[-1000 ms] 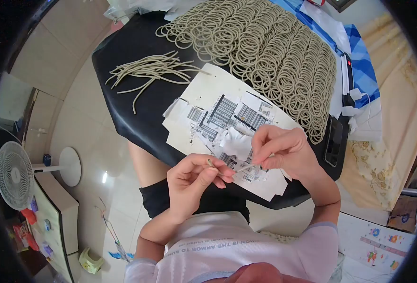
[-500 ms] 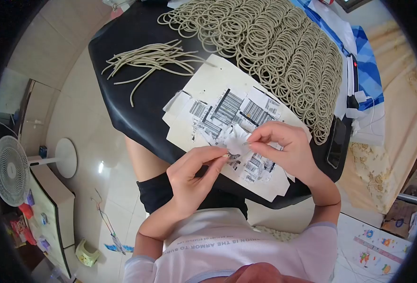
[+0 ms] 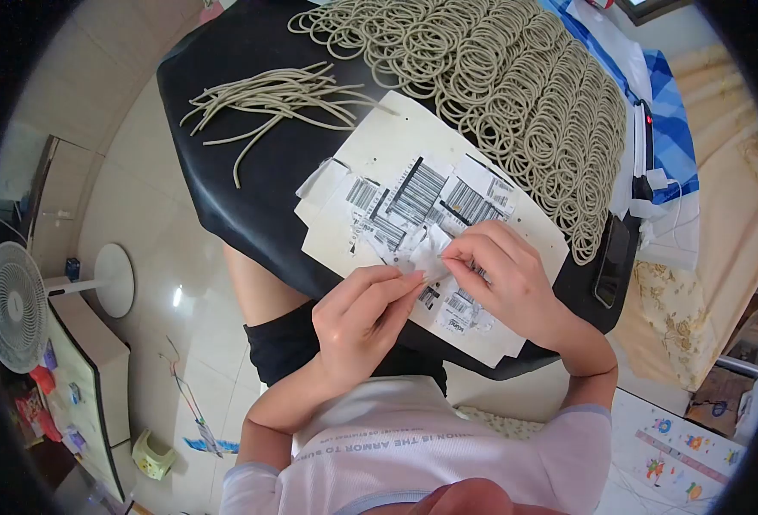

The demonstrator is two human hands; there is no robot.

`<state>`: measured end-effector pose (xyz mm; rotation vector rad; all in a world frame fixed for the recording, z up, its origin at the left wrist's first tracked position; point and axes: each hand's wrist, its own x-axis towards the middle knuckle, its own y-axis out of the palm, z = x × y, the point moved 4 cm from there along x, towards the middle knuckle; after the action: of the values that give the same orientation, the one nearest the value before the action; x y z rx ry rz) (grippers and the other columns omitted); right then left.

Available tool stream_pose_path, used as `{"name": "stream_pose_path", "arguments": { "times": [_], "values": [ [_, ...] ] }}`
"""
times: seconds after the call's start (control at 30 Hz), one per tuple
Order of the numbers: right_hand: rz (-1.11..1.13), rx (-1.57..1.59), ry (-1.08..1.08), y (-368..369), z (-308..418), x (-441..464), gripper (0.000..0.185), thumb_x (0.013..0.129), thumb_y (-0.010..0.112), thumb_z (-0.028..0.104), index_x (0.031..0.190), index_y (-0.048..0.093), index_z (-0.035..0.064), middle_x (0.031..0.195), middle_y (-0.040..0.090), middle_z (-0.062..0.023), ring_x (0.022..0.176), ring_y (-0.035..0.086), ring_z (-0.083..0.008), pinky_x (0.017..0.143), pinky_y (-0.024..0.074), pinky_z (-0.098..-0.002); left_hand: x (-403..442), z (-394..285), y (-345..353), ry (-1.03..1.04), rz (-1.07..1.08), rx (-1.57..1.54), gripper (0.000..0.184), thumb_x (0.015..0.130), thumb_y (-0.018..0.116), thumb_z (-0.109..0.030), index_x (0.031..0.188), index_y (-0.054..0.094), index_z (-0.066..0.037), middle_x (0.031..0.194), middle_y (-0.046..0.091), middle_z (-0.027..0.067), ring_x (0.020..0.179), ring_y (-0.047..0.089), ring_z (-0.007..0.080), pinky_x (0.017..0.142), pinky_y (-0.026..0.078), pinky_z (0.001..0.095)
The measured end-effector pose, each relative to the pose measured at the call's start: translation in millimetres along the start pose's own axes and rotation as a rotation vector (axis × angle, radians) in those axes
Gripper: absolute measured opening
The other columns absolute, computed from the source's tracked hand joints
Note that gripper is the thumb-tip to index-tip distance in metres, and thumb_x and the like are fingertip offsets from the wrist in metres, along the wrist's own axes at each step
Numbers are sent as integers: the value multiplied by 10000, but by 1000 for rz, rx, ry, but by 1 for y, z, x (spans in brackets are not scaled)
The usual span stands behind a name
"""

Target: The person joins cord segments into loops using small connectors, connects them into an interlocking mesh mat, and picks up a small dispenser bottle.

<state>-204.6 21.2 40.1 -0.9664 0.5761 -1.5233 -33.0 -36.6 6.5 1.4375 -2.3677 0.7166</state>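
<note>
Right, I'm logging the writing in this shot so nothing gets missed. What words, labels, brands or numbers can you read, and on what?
"IS THE ARMOR TO": on the shirt, with unclear letters at both ends.
Smaller line under it: too blurred to read.
Barcode labels on the cardboard: print too small or blurred to read.
No readable brand or number.

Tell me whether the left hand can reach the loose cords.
Probably yes: only flat card and black covering lie between the left hand and the loose cords, though its fingertips are pinched together.
</note>
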Motion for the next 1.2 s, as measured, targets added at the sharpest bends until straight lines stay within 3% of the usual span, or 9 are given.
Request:
{"name": "stream_pose_path", "arguments": {
  "times": [0.27,0.37,0.47,0.57,0.67,0.87,0.97,1.2],
  "values": [
    [9,-136,-90,2,4,4,184,758,708,-1,881,574,23,844,568,-89,782,590,-262,689,497,-354,0,2,0,-27,-9,-46,178,732,786,29,885,702,-5,847,661,83,587,584,139,495,459,235],
    [11,-189,-131,2,6,5,181,757,707,-3,878,574,21,843,566,-86,783,587,-256,685,495,-353,-2,1,-1,-45,50,-8,190,732,790,35,902,713,0,873,672,104,743,655,179,632,523,262],
    [-2,-204,-165,4,8,7,190,745,709,-5,876,574,25,836,566,-85,775,583,-257,685,493,-349,1,1,-2,30,36,-3,178,743,772,30,904,708,-12,865,660,87,627,602,159,523,475,246],
    [-12,-114,-102,2,7,7,159,770,706,-6,867,582,17,833,573,-87,743,592,-242,675,502,-335,1,2,-3,-23,60,-35,177,753,761,34,917,719,-17,873,660,87,638,603,153,538,484,256],
    [65,156,126,-5,5,7,120,814,698,1,889,604,0,838,589,-81,722,610,-198,679,513,-301,3,1,-7,-131,94,-121,161,772,749,37,923,728,-15,878,665,83,667,621,139,568,504,249],
    [157,505,198,-8,1,0,128,865,680,11,978,628,-21,952,656,-75,828,635,-111,725,521,-249,6,6,-8,-347,153,-415,121,818,723,17,937,731,-4,901,683,78,744,658,131,694,543,233],
    [161,795,321,-1,2,-6,109,903,644,10,1005,623,-23,1040,678,-91,914,647,-110,772,534,-252,7,7,-8,-445,219,-506,106,828,715,6,933,729,5,899,695,79,769,664,125,732,546,242],
    [228,958,445,4,4,-16,144,938,574,-22,1077,587,-57,1066,687,-142,958,668,-158,791,570,-278,6,6,-9,-578,239,-592,88,832,712,4,917,727,20,881,712,73,820,672,109,769,543,242]
  ]
}}
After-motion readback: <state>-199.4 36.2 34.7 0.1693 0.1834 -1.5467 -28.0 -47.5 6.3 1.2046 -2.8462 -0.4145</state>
